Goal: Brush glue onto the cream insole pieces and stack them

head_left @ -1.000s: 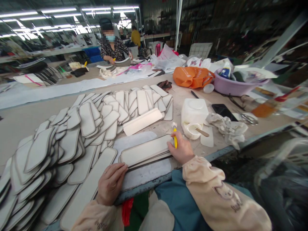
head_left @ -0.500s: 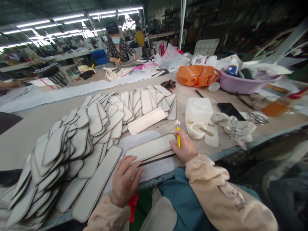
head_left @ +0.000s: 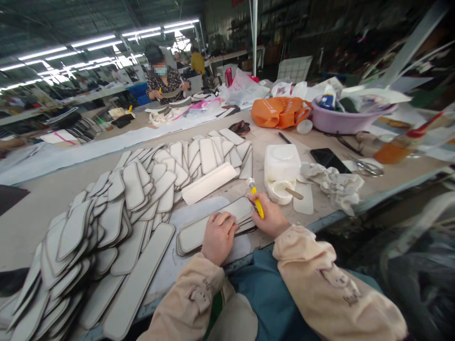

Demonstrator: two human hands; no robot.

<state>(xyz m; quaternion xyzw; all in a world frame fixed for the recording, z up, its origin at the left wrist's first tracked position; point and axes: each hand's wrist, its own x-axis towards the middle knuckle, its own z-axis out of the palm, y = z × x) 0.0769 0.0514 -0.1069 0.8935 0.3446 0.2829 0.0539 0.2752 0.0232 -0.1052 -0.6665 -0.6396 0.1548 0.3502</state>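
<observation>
My left hand (head_left: pixel 218 235) lies flat on the middle of a long grey padded piece (head_left: pixel 192 234) with a dark edge, which rests on a small stack of the same pieces at the table's near edge. My right hand (head_left: pixel 269 219) rests at the right end of that piece and is closed around a yellow-handled tool (head_left: pixel 256 201) whose metal tip points away from me. A white slab (head_left: pixel 185 215) lies under the stack.
A large overlapping spread of grey padded pieces (head_left: pixel 117 208) covers the table to the left. A white tub with a stick (head_left: pixel 282 173), a crumpled cloth (head_left: pixel 332 182), a phone (head_left: pixel 329 160), scissors (head_left: pixel 368 166), an orange bag (head_left: pixel 279 112) and a purple basin (head_left: pixel 341 121) lie right. Another person (head_left: pixel 161 80) works at the far end.
My left hand has slid right from the left end of the padded piece onto its middle. The right hand with the yellow tool has stayed at the right end.
</observation>
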